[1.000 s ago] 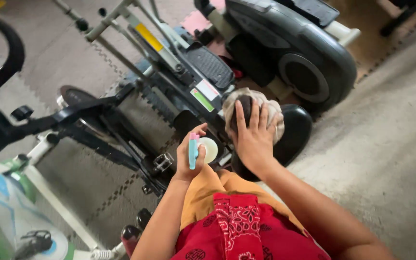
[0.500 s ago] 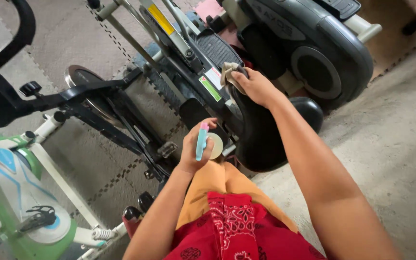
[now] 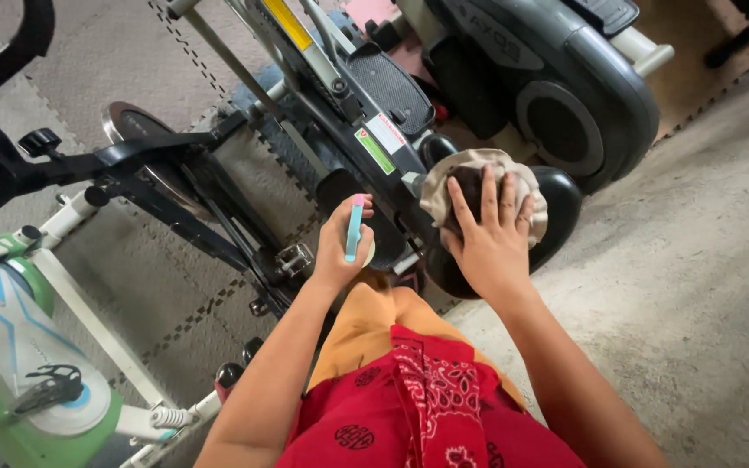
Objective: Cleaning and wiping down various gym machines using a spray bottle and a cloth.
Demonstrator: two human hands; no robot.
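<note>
A green, white and red rectangular label (image 3: 381,143) and perhaps a yellow strip label (image 3: 288,22) mark the machine's frame (image 3: 331,87).

I look down on a home exercise corner or small gym. Three machines crowd the view: a green-and-white stationary bike (image 3: 19,364) at lower left, a black pedal trainer (image 3: 340,113) at centre, and a large black elliptical housing (image 3: 565,95) at upper right. Grey interlocking foam mats (image 3: 132,69) lie beneath the equipment, a tan mat (image 3: 695,61) at upper right, and bare concrete floor (image 3: 695,286) borders them on the right.
</note>
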